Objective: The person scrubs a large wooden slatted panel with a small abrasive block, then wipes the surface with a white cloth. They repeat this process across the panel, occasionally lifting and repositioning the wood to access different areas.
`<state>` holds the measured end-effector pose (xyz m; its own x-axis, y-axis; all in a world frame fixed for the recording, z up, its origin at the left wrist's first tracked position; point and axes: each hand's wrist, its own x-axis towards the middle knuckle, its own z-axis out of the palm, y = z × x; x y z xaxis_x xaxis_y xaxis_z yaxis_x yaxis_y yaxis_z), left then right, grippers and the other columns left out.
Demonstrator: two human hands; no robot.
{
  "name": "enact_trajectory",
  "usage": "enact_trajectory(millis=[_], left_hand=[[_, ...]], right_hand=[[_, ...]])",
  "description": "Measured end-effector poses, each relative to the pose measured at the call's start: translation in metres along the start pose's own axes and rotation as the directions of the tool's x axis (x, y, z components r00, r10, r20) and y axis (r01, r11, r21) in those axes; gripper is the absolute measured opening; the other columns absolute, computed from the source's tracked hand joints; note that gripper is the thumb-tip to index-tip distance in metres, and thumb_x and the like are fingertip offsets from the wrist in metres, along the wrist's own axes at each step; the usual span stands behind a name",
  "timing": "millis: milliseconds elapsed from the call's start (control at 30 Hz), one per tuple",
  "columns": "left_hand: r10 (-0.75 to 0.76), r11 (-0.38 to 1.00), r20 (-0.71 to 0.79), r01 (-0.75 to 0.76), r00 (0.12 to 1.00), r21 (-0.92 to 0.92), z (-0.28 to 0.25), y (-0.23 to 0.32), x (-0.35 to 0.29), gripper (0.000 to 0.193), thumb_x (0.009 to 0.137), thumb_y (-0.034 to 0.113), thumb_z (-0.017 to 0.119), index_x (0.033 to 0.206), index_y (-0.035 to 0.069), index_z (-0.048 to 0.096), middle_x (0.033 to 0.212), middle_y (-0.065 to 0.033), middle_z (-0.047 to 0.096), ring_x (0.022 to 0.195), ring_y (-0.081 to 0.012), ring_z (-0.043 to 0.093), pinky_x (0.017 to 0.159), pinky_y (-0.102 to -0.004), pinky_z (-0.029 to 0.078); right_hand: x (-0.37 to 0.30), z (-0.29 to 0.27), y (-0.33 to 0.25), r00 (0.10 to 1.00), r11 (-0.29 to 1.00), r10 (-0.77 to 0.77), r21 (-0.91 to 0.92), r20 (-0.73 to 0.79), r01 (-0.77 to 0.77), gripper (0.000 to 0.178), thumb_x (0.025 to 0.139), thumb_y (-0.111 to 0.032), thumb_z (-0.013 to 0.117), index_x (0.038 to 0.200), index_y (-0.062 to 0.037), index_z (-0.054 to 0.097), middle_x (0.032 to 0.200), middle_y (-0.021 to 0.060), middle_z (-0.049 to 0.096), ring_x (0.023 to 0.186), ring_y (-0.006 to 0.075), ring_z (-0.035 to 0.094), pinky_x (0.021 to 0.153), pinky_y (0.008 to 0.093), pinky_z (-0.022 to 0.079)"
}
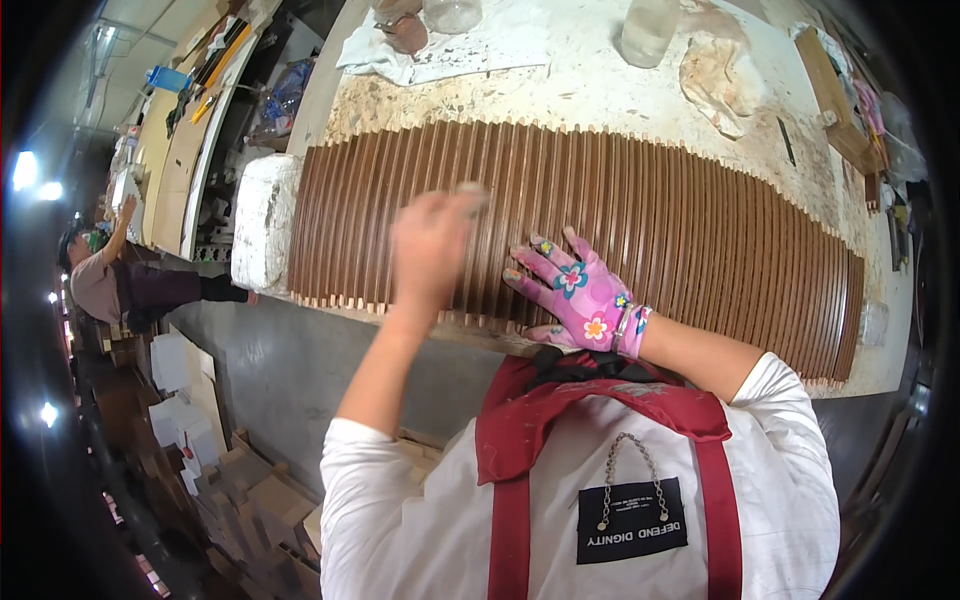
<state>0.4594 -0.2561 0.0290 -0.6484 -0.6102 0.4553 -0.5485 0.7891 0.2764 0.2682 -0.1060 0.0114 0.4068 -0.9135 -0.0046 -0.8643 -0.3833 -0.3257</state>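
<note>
My bare left hand (pixel 430 245) is smeared by motion above the left part of a row of brown wooden strips (pixel 690 240). A small pale grey piece (pixel 471 188) shows at its closed fingertips; its kind is too blurred to tell. My right hand (pixel 585 295), in a pink flowered glove, lies on the strips with fingers spread, near their front ends. The strips are side by side, glossy brown on top, with bare light wood at their ends. At the row's left end a white wrapped block (pixel 262 222) stands against them.
On the worktable (pixel 600 95) beyond the strips are a cloudy jar (pixel 650 32), a stained crumpled cloth (pixel 718 78) and a white cloth (pixel 490 45) with containers. A wooden bar (pixel 835 100) lies far right. Another person (pixel 130 285) works at the left. Stacked boards (pixel 250 495) stand lower left.
</note>
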Motion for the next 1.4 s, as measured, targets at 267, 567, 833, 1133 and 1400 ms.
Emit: enact_trajectory(millis=[267, 567, 833, 1133, 1400], left_hand=[[-0.033, 0.989, -0.059, 0.041, 0.998, 0.142, 0.048, -0.043, 0.067, 0.023, 0.087, 0.015, 0.065, 0.108, 0.025, 0.067, 0.092, -0.0043, 0.065, 0.086, -0.0209, 0.059, 0.073, -0.0379, 0.045], [-0.121, 0.978, 0.012, 0.117, 0.993, 0.175, 0.066, -0.057, 0.090, 0.026, 0.093, 0.022, 0.063, 0.118, 0.021, 0.066, 0.107, -0.0073, 0.063, 0.096, -0.0275, 0.059, 0.079, -0.0412, 0.044], [-0.344, 0.931, 0.330, 0.272, 0.879, 0.244, 0.029, -0.097, 0.061, 0.026, 0.094, 0.021, 0.062, 0.120, 0.023, 0.065, 0.111, -0.0066, 0.064, 0.095, -0.0217, 0.059, 0.080, -0.0395, 0.044], [0.092, 0.996, 0.018, -0.092, 0.996, 0.003, 0.044, -0.055, 0.043, 0.024, 0.088, 0.018, 0.064, 0.110, 0.025, 0.069, 0.106, 0.0002, 0.067, 0.097, -0.0205, 0.061, 0.083, -0.0391, 0.045], [-0.303, 0.894, -0.155, 0.337, 0.940, 0.294, -0.008, -0.169, 0.042, 0.023, 0.095, 0.024, 0.059, 0.116, 0.024, 0.069, 0.109, -0.0096, 0.067, 0.093, -0.0315, 0.063, 0.079, -0.0436, 0.051]], right_hand=[[0.002, -0.002, 0.001, 0.999, 1.000, -0.003, 0.010, -0.046, 0.004, 0.073, 0.087, -0.059, 0.055, 0.146, -0.0151, 0.046, 0.155, 0.0121, 0.037, 0.146, 0.0327, 0.030, 0.119, 0.0584, 0.016], [0.004, -0.003, -0.001, 1.000, 0.999, -0.002, 0.050, -0.015, 0.002, 0.074, 0.087, -0.058, 0.057, 0.145, -0.0149, 0.046, 0.155, 0.0128, 0.036, 0.147, 0.0324, 0.027, 0.120, 0.0568, 0.015], [0.004, -0.003, -0.002, 1.000, 0.998, 0.025, 0.054, -0.007, -0.024, 0.076, 0.087, -0.060, 0.057, 0.147, -0.0154, 0.044, 0.155, 0.0130, 0.036, 0.147, 0.0330, 0.028, 0.120, 0.0559, 0.014], [0.005, -0.005, -0.003, 1.000, 1.000, 0.023, 0.019, -0.021, -0.022, 0.076, 0.086, -0.059, 0.059, 0.147, -0.0162, 0.044, 0.153, 0.0116, 0.040, 0.145, 0.0325, 0.032, 0.120, 0.0554, 0.014], [0.008, -0.003, -0.006, 1.000, 1.000, 0.003, -0.026, -0.019, -0.004, 0.076, 0.086, -0.061, 0.057, 0.147, -0.0180, 0.044, 0.154, 0.0096, 0.039, 0.144, 0.0303, 0.033, 0.121, 0.0539, 0.011]])
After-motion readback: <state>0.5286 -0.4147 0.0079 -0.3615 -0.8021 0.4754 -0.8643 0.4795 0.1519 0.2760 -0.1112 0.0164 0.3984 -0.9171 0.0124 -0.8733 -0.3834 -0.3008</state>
